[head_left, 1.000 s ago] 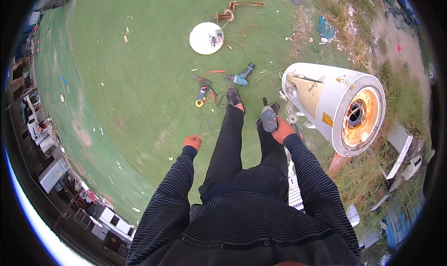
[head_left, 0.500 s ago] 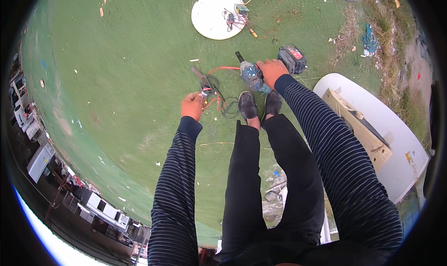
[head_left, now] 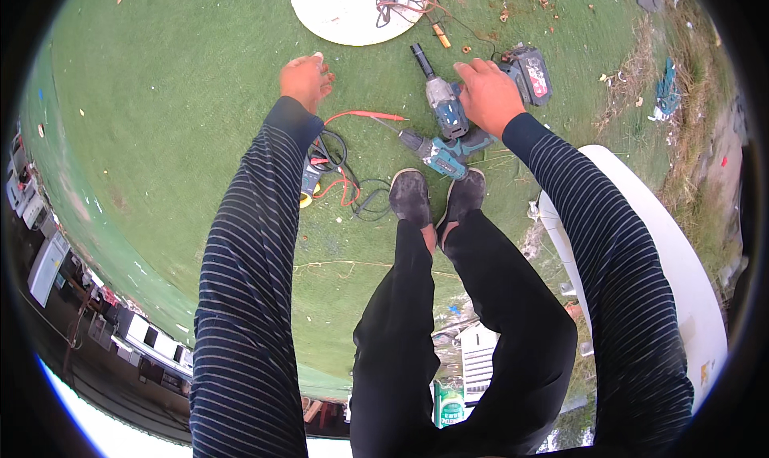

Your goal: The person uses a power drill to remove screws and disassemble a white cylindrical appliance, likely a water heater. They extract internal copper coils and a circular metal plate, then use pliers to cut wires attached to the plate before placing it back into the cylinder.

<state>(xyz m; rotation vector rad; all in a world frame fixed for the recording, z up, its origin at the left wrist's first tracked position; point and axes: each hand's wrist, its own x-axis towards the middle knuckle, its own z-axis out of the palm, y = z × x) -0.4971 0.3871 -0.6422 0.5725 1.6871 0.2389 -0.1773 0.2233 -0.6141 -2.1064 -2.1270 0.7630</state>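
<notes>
- On the green turf just beyond the person's shoes point(head_left: 436, 197) lie two teal cordless drills; the right hand point(head_left: 490, 96) has come down onto the farther drill point(head_left: 441, 101), fingers curled loosely over its body, where half a second ago it was above the nearer drill point(head_left: 436, 152).
- The left hand point(head_left: 304, 77) has moved far-left and hangs over bare turf, fingers loosely together, holding nothing.
- A battery pack point(head_left: 530, 72) lies right of the hand; red and black leads point(head_left: 336, 165) left; a white disc point(head_left: 348, 5) farther off.
</notes>
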